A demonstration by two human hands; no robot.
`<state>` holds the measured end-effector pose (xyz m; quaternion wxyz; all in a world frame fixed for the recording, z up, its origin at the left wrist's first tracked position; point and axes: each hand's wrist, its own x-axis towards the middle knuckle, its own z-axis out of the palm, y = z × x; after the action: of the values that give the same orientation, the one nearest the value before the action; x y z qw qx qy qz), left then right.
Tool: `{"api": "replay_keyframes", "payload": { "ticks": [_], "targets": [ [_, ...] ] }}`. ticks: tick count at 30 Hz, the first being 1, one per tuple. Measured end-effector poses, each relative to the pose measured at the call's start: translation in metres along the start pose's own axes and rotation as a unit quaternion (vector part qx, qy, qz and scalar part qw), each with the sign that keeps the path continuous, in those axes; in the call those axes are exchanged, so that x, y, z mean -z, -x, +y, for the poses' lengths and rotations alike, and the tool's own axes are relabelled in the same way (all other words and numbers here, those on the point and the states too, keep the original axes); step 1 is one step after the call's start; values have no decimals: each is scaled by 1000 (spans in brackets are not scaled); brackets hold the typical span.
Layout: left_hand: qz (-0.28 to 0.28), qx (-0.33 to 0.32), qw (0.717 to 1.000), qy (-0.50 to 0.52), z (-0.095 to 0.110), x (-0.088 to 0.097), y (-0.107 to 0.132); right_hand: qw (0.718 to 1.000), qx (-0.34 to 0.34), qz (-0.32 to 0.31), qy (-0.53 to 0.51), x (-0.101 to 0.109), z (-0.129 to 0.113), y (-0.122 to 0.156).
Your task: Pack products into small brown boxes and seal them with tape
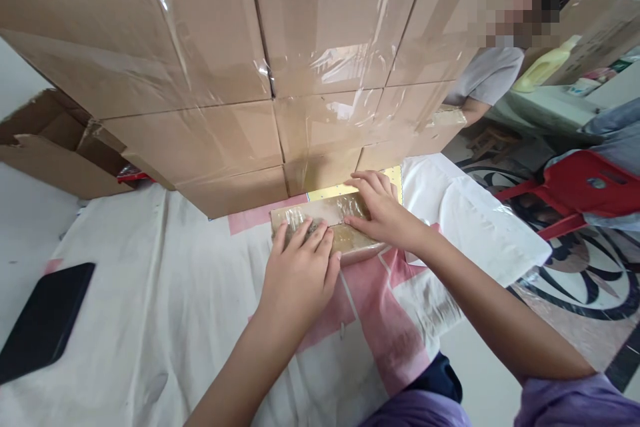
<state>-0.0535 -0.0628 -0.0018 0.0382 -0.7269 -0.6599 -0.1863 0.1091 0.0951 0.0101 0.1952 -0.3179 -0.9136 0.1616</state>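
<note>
A long, low cardboard box (pixel 325 213) with clear shiny tape over its top lies on the cloth-covered table. My left hand (pixel 303 267) rests on the near left part of the box, fingers spread and stretched over the tape. On the right end lies my right hand (pixel 383 210), its thumb on the top and its fingers stretched toward the far edge. Both hands touch the box without wrapping round it. Part of its right end is hidden under my right hand.
A wall of stacked, taped cardboard boxes (pixel 320 33) stands just behind. At the left are an open carton (pixel 55 140) and a black flat device (pixel 45 320) on the white cloth (pixel 200 320). Beyond the stack, a person (pixel 493 73) is near a red chair (pixel 590 187).
</note>
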Motion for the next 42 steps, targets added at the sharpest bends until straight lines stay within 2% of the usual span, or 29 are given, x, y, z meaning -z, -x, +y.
{"api": "replay_keyframes", "payload": {
  "ticks": [4,7,11,15,20,23,30,33,35,37,38,40,42],
  "targets": [
    [11,-2,1000,-8,3,0,0,994,-55,-13,-89,-7,10,1],
    [17,-25,999,-13,11,-6,-4,985,-54,0,-162,-13,17,2],
    [-2,-78,997,-18,27,-21,-10,979,-49,20,-195,-17,22,4],
    [23,-71,995,-60,34,-32,-9,977,-47,22,-207,-17,25,4],
    [64,-72,991,-95,39,-36,-8,976,-36,14,-213,-15,22,5],
    [91,-66,989,-99,42,-39,-8,977,-37,21,-209,-15,20,6],
    [110,-69,988,-88,48,-43,-6,980,-35,38,-193,-23,17,8],
    [122,-67,987,-80,52,-44,-6,983,-60,84,-155,-19,20,8],
    [140,-76,985,-61,52,-42,-4,982,-82,139,-99,-7,36,9],
    [166,-78,982,-48,49,-38,0,979,-107,171,-38,11,67,9],
    [181,-68,980,-49,45,-35,4,978,-124,168,-10,19,87,10],
    [199,-25,977,-65,32,-31,11,978,-165,124,36,33,130,12],
    [185,23,978,-88,13,-28,20,978,-186,65,64,39,167,16]
  ]
}}
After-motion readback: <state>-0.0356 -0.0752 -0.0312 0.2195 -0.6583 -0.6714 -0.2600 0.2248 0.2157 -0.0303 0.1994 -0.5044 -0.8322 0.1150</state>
